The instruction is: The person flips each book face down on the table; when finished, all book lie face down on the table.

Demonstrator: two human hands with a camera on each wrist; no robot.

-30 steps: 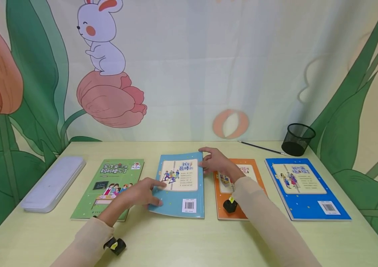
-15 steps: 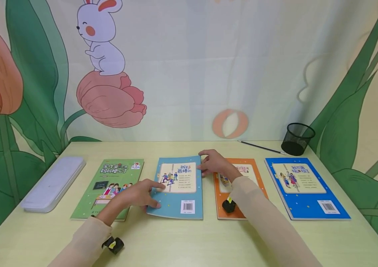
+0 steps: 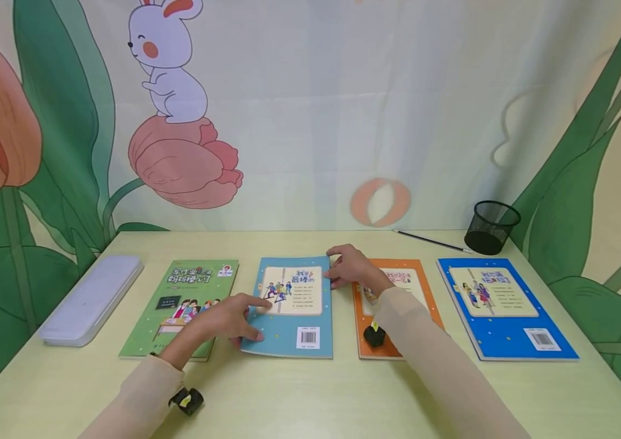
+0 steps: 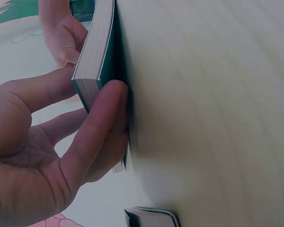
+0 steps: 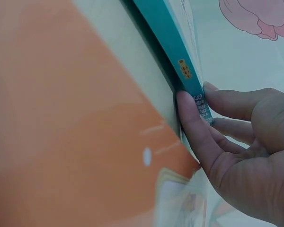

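A light-blue book [image 3: 288, 332] with a barcode lies in the middle of the table, back cover up. My left hand [image 3: 230, 317] grips its left side near the lower corner, one finger reaching over the cover. In the left wrist view, fingers of the left hand [image 4: 52, 137] sit on both faces of the book [image 4: 95, 52]. At the far right corner, my right hand [image 3: 351, 268] holds the same book. The right wrist view has the right hand [image 5: 241, 137] pinching the teal spine [image 5: 175, 52] near its end.
A green book [image 3: 143, 326] lies to the left, beyond it a pale pencil case [image 3: 91, 302]. On the right are an orange book [image 3: 368, 347], partly under the right arm, and a blue book [image 3: 502, 338]. A pencil [image 3: 431, 241] and a black mesh cup [image 3: 491, 228] stand behind.
The light-blue book has shifted slightly left and its far edge has come nearer and lower, both hands staying on it. The other books have not moved.
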